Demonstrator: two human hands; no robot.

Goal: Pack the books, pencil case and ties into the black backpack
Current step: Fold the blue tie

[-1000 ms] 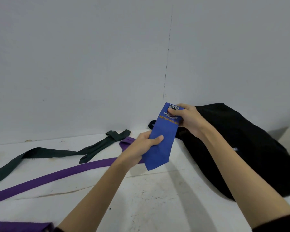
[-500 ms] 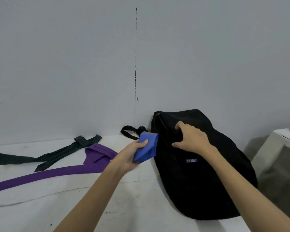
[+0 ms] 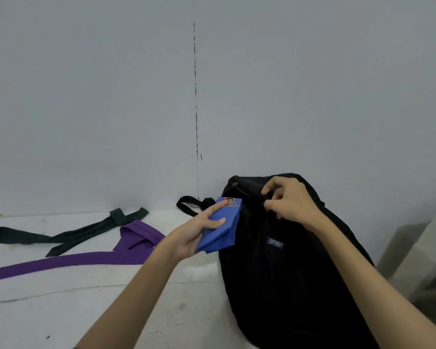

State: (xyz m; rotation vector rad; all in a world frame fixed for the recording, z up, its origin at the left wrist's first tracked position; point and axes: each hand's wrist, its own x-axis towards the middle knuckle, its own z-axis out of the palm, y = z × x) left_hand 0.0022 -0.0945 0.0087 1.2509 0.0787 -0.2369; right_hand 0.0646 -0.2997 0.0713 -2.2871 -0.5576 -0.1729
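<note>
A black backpack stands upright on the white surface against the wall, at the centre right. My right hand pinches the fabric at the backpack's top edge. My left hand holds a folded blue tie right beside the backpack's upper left side. A purple tie lies stretched out on the surface to the left. Behind it lies a dark green tie. No books or pencil case are in view.
A black strap loop of the backpack lies on the surface by the wall. A grey-white block stands at the right edge. The grey wall rises close behind everything.
The blue tie went from stretched between both hands to folded in my left hand alone. My right hand moved to the backpack's top and now pinches its edge. The view turned right.
</note>
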